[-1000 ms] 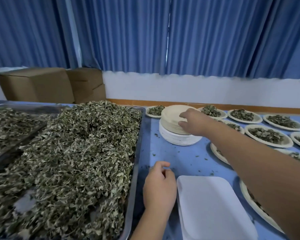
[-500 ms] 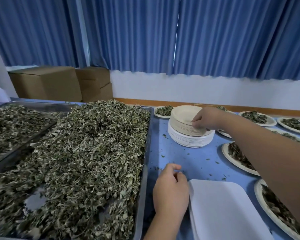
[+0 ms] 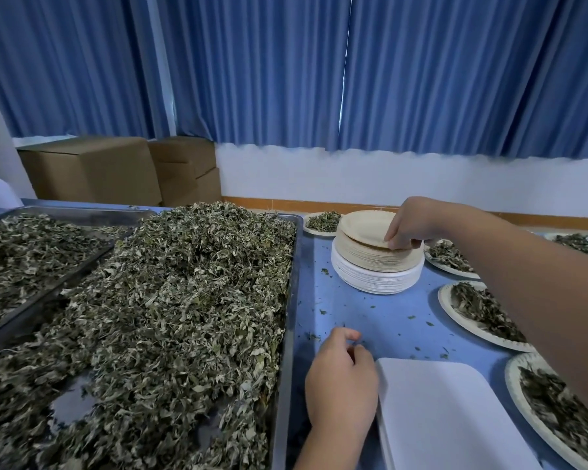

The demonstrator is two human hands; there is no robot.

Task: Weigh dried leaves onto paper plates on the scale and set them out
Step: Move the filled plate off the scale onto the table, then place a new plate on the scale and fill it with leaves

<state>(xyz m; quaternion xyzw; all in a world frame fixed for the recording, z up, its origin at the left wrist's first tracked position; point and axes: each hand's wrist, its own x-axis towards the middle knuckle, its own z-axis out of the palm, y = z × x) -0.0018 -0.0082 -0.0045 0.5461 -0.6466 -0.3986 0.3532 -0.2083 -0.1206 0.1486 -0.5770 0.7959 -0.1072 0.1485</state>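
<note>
My right hand (image 3: 411, 225) pinches the right rim of the top round tan paper plate (image 3: 364, 227) on its stack (image 3: 377, 266), upper centre-right. The flat white scale platform (image 3: 448, 412) lies straight below, at the bottom edge. My left hand (image 3: 340, 381) rests just beside it, loosely curled and empty.

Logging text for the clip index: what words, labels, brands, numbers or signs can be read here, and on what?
No text can be read.
The cardboard boxes show plain brown faces.
The scale's white platform and the stack of paper plates carry no print.
No scale display is in view.
</note>
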